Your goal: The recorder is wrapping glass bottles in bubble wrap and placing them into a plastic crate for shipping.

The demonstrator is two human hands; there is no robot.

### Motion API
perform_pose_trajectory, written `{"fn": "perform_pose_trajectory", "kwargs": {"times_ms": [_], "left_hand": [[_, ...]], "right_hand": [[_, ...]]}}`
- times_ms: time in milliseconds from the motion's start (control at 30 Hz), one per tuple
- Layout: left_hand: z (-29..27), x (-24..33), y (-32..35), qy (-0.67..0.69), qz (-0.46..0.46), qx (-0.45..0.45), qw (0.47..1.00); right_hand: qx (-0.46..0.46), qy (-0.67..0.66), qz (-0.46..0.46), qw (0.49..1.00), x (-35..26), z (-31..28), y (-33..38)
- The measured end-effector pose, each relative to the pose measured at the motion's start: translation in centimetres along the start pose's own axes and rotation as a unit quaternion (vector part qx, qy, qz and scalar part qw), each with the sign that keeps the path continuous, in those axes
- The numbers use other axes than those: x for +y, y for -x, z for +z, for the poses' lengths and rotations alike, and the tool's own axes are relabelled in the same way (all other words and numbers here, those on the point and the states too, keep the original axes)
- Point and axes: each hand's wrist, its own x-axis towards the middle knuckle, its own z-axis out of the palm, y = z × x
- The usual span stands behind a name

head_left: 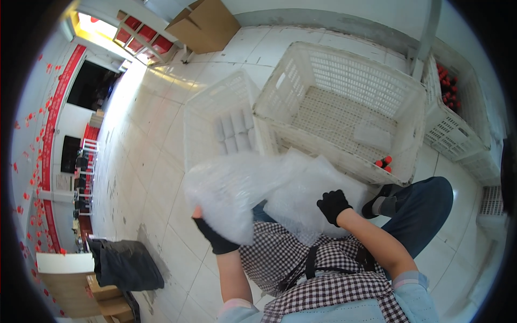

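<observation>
A large bundle of clear bubble wrap (226,188) lies over my lap and reaches up to the crates in front of me. My left hand (215,237), in a black glove that leaves the fingertips bare, grips its lower left edge; most of the fingers are hidden beneath the plastic. On the right part of the wrap rests my right hand (334,208), also black-gloved, with curled fingers closed on the sheet. Just beyond the wrap stands a translucent white bin (196,116) with several whitish cylindrical rolls (234,126) inside.
Right of the bin is a big white plastic crate (344,134) holding a few red-capped dark items (383,163) and a clear flat packet (374,133). Another crate (452,129) with red-topped items stands far right. A cardboard box (207,27) sits at the back, a black bag (126,264) at left.
</observation>
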Motion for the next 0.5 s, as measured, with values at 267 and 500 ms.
{"fn": "perform_pose_trajectory", "kwargs": {"times_ms": [267,500], "left_hand": [[3.6,-7.2,3.5,-0.067,-0.038,0.095,0.992],[0.0,-5.5,5.0,-0.102,-0.116,0.119,0.981]], "right_hand": [[0.312,-0.501,-0.134,0.796,-4.0,-8.8,4.6],[0.253,-0.926,-0.030,0.279,0.5,-7.4,3.1]]}}
